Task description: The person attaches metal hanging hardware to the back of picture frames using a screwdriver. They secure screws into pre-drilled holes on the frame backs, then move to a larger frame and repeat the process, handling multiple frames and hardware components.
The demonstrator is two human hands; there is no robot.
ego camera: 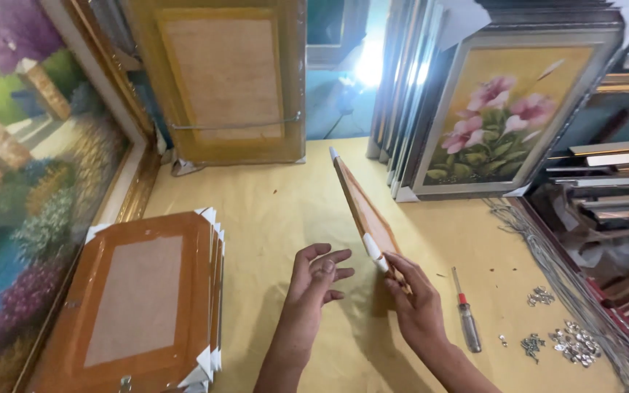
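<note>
The right hand (418,302) grips the near corner of a wooden frame (364,212) standing on edge, just left of the screwdriver (466,316); left hand (316,278) hovers open-fingered (empty). Steady it with both.

Frame (364,211) stands on edge mid-table (285,211), near corner in right hand (416,306). Left hand (314,280) just left of it, apart. Screwdriver (466,316) lies right of right hand; small metal fittings (569,342) further right, wires (547,247) beyond them. Frame stack (140,298) lies at left. Flower painting (507,109) leans behind right; landscape painting (30,167) far left.
</note>
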